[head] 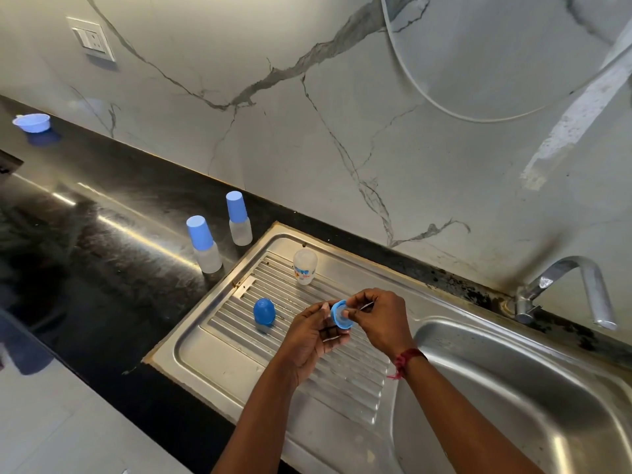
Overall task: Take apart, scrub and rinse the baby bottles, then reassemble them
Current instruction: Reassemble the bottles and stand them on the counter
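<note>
Over the ribbed steel drainboard (219, 354), my left hand (313, 340) and my right hand (376, 319) both hold a blue bottle collar ring (338, 314). My right fingers pinch the clear teat set in it. A blue cap (264, 312) lies on the drainboard to the left of my hands. Behind them an open, capless bottle body (305, 266) with a printed label stands upright. Two capped bottles (204, 244) (239, 218) stand on the dark counter beyond the drainboard's left edge.
The steel sink basin (513, 388) lies to the right, with a curved tap (574, 289) at its back edge. A small blue bowl (32, 122) sits far left on the black counter (85, 234). The marble wall carries a socket (91, 38).
</note>
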Tool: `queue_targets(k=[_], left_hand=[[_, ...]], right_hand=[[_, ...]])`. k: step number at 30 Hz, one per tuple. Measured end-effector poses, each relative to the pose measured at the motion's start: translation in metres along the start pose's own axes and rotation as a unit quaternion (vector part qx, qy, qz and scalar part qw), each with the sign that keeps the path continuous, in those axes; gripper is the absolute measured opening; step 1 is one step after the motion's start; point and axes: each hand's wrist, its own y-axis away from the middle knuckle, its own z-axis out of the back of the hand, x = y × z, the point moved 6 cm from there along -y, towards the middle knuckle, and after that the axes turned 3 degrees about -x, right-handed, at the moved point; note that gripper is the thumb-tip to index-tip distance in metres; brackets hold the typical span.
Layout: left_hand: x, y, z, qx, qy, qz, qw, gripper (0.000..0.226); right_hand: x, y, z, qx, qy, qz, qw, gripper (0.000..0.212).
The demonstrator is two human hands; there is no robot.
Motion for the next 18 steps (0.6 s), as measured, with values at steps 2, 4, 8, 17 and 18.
queue_targets(k=[2, 4, 8, 17, 18], left_hand=[[-0.001, 0.001, 0.0, 0.007, -0.013, -0.009, 1.0, 0.024], [-0.003, 0.002, -0.001, 0.012, -0.044, -0.025, 0.999, 0.023], [-0.004, 0.0, -0.003, 0.01, -0.1, -0.044, 0.994, 0.025], [-0.002, -0.003, 0.0, -0.009, -0.134, -0.064, 0.989, 0.014], [-0.002, -0.003, -0.001, -0.014, -0.147, -0.069, 0.987, 0.014]], right_hand=[[0.0, -0.001, 0.0, -0.002, 0.008, -0.002, 1.0, 0.016], [0.0, -0.001, -0.001, -0.003, 0.019, -0.001, 1.0, 0.017], [0.001, -0.001, -0.005, 0.003, 0.022, -0.013, 1.0, 0.02], [-0.01, 0.001, -0.008, 0.102, -0.018, -0.093, 0.99, 0.021], [-0.011, 0.002, -0.009, 0.109, -0.018, -0.1, 0.989, 0.02]])
